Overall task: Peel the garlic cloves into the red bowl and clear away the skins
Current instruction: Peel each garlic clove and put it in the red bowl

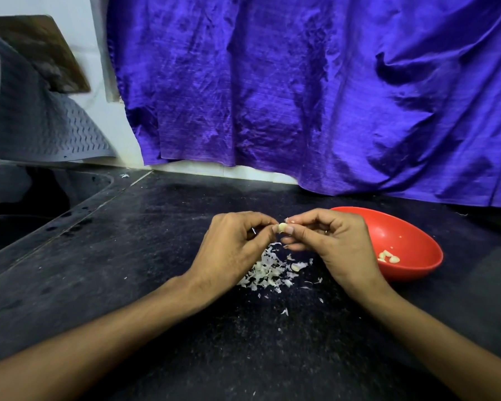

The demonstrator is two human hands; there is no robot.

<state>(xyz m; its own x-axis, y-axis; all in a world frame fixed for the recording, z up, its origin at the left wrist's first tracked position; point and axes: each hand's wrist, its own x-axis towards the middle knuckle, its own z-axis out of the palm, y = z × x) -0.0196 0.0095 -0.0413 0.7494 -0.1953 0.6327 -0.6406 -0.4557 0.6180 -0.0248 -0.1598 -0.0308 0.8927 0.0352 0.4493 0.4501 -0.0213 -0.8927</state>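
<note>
Both hands meet above the skins (268,270), left hand (232,247) and right hand (327,241) each pinching the clove (283,227) at their fingertips, a small, light, likely slick thing best nipped at its ends, bowl (411,241) just right.

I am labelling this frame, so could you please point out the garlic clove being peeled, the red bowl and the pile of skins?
garlic clove (283,227): head view, bare pale side showing between the fingertips.
red bowl (399,227): head view, bare inner wall.
pile of skins (268,270): head view, middle of the heap.
</note>
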